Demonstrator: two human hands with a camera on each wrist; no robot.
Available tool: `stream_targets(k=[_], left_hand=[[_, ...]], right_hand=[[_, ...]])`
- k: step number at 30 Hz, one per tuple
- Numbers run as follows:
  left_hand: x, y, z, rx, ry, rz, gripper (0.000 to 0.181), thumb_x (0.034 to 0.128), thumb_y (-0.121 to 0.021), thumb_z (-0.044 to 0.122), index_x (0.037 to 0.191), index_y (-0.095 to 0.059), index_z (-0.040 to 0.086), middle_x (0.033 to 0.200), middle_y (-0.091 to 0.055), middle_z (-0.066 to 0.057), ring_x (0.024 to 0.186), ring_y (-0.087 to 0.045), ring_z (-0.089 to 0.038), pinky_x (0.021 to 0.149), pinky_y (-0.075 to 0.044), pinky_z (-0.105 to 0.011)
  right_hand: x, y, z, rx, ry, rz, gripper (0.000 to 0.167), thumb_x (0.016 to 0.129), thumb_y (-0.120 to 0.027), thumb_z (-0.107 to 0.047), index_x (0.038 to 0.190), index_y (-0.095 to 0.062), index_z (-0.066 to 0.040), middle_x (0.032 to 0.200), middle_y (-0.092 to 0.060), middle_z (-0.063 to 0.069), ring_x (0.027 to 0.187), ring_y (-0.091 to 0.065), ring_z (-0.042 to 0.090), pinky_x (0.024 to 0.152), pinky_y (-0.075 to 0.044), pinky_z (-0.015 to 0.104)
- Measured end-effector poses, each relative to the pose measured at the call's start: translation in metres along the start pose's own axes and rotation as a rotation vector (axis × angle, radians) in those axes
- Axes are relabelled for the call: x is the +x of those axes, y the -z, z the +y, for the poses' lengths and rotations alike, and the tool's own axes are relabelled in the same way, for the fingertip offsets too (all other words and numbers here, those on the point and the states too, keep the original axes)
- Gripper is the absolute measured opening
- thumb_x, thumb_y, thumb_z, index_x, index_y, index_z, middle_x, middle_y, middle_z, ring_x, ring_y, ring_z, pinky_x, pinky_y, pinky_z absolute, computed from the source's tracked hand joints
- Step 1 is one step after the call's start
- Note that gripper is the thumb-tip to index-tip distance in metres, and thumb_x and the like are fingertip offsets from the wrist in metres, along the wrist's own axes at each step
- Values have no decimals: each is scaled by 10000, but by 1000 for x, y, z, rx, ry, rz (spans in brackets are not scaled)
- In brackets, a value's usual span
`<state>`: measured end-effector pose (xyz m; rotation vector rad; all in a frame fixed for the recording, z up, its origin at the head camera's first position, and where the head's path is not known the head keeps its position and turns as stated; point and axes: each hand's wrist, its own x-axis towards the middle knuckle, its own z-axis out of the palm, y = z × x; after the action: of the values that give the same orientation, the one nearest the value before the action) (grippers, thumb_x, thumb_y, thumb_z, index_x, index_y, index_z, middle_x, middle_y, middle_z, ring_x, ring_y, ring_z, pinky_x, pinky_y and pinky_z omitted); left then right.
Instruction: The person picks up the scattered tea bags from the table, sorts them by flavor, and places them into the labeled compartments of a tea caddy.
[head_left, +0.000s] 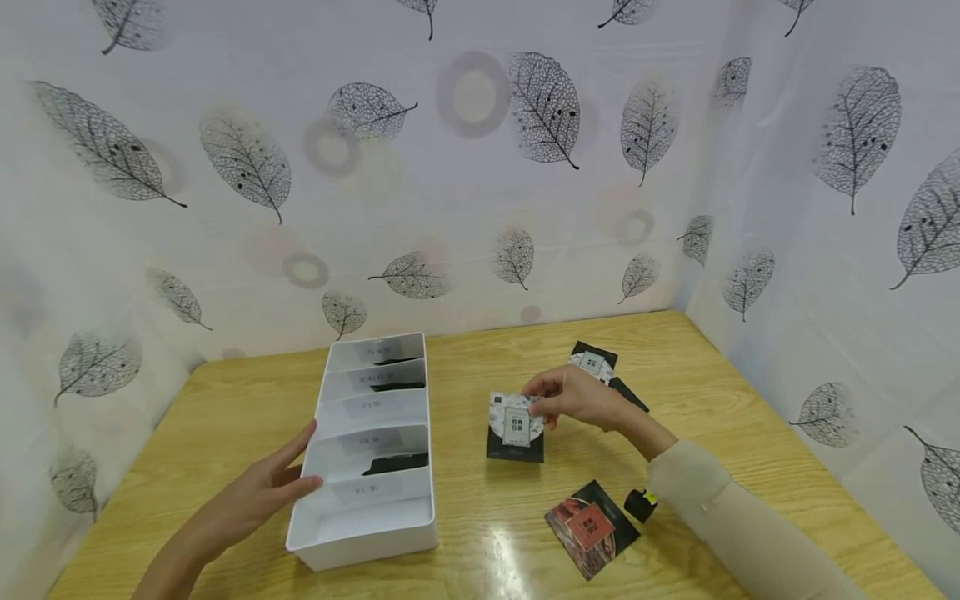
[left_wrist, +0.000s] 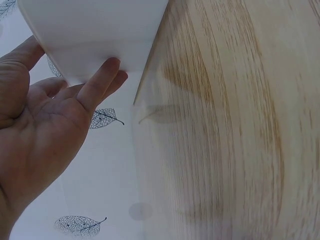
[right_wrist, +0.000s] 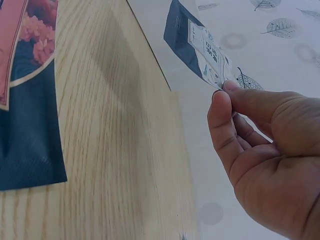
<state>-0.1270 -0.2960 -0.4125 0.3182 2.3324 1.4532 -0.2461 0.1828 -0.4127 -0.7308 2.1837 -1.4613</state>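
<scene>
Between thumb and fingertips, my right hand [head_left: 581,398] pinches the right edge of a tea sachet [head_left: 516,440], dark with a white floral label. In the right wrist view the same sachet [right_wrist: 192,42] tilts above the wooden table. At the left, the fingers of my left hand [head_left: 243,496] rest against the side of a long white divided box [head_left: 367,548]. The left wrist view has those fairly straight fingers [left_wrist: 97,85] touching the box wall. Dark sachets [head_left: 397,463] poke up inside several of its labelled compartments.
On the table [head_left: 472,508], a red-labelled sachet [head_left: 591,527] lies front right. Beside it sits a small black object [head_left: 638,505] with a yellow-green bit. Behind my right hand lie more dark sachets [head_left: 592,364], partly hidden. A leaf-patterned curtain [head_left: 480,192] surrounds the back and sides.
</scene>
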Motion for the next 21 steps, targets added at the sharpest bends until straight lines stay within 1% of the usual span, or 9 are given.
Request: stream_targets(k=[3, 6, 11, 13, 16, 19, 20, 21], left_hand=[[0, 0, 0, 2, 2, 3, 825, 1077, -579, 208, 1663, -12, 83, 1689, 7, -276, 1446, -318, -545, 923, -440, -162], [0, 0, 0, 6, 2, 5, 824, 1076, -580, 209, 1663, -15, 83, 1689, 4, -276, 1446, -316, -545, 926, -437, -163], [0, 1, 0, 10, 15, 2, 827, 1077, -580, 213, 1662, -11, 79, 1688, 11, -278, 1447, -314, -545, 941, -446, -185], [0, 1, 1, 10, 19, 1, 828, 1077, -580, 215, 1661, -9, 78, 1688, 13, -278, 1448, -312, -544, 951, -451, -200], [0, 1, 1, 8, 15, -3, 827, 1078, -578, 212, 1661, -7, 75, 1687, 16, -280, 1448, -312, -545, 958, -457, -212], [0, 1, 1, 1, 4, -5, 824, 1078, -577, 204, 1659, -8, 66, 1686, 21, -281, 1445, -314, -547, 963, -462, -219], [0, 1, 1, -1, 0, -6, 823, 1078, -576, 201, 1658, -9, 64, 1686, 21, -282, 1444, -315, -548, 960, -463, -216], [0, 0, 1, -2, -2, -5, 822, 1078, -576, 201, 1658, -10, 63, 1686, 21, -283, 1443, -315, -550, 955, -462, -209]], right_hand=[[1, 0, -1, 9, -4, 2, 286, 993, -695, -70, 1252, -682, 52, 987, -726, 108, 711, -684, 218, 771, -542, 642], [1, -1, -4, -11, 7, 6, 292, 997, -694, -81, 1255, -679, 55, 981, -722, 111, 727, -687, 241, 772, -537, 651], [6, -6, -18, -35, 36, 22, 294, 1008, -689, -120, 1262, -681, 28, 966, -707, 112, 768, -687, 287, 787, -532, 654], [11, -10, -26, -51, 71, 42, 289, 1013, -687, -132, 1262, -686, 13, 956, -705, 106, 762, -688, 279, 777, -554, 608], [21, -20, -41, -91, 142, 100, 281, 1011, -687, -125, 1260, -695, 6, 953, -716, 96, 733, -690, 256, 730, -590, 475], [33, -35, -61, -147, 235, 183, 269, 1003, -690, -99, 1249, -710, 7, 993, -751, 106, 724, -702, 264, 671, -589, 351], [37, -41, -67, -150, 270, 207, 258, 998, -689, -77, 1237, -714, 19, 1012, -757, 119, 731, -704, 294, 663, -588, 334], [41, -47, -73, -164, 316, 237, 242, 992, -689, -52, 1219, -721, 25, 1023, -759, 128, 737, -709, 283, 653, -586, 319]])
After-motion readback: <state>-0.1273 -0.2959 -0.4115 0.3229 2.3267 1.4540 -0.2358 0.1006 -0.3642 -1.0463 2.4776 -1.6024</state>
